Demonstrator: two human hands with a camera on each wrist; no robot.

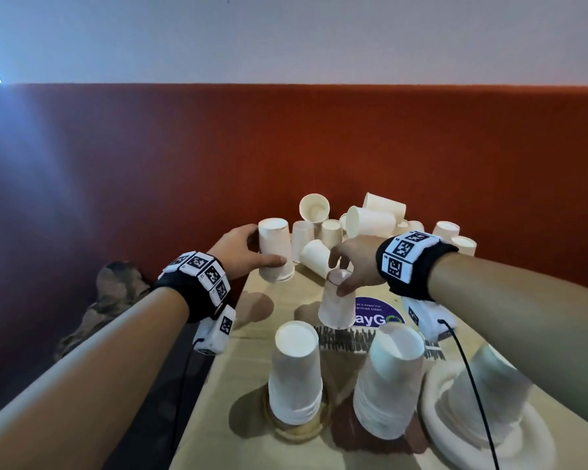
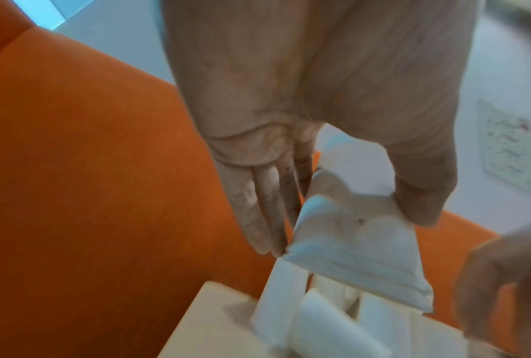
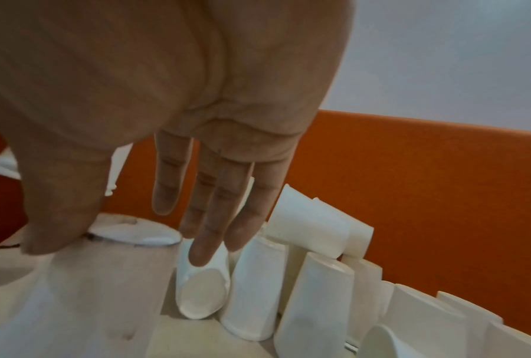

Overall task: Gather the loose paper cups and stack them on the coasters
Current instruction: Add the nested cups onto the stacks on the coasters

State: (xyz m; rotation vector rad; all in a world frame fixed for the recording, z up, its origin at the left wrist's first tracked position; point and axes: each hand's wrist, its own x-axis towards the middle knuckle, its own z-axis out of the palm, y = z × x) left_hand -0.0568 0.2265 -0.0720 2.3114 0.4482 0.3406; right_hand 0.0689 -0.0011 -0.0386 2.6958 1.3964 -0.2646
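Two hands work a cluttered worktop [image 1: 248, 374] of plain white paper cups. At centre left of the head view, the left hand [image 1: 238, 254] grips an upturned cup [image 1: 275, 250] by its side, thumb across the front and fingers behind, its rim tipped just above the wood. To its right, the right hand [image 1: 355, 266] pinches the closed base of a second upturned cup [image 1: 336, 301] from above, thumb and fingertips curled round the top, the cup raised over a purple round sticker [image 1: 381, 313]. Behind both hands, in the centre of the frame against an orange-red padded backrest [image 1: 319, 147], lies the loose heap of cups [image 1: 353, 222], some upright, some inverted, some on their sides. Along the lower edge stand three inverted stacks: the left stack [image 1: 296, 371] on a round brownish coaster [image 1: 297, 432], the middle stack [image 1: 389, 378] beside it, and the right stack [image 1: 489, 395], blurred, on a pale round coaster [image 1: 455, 432]
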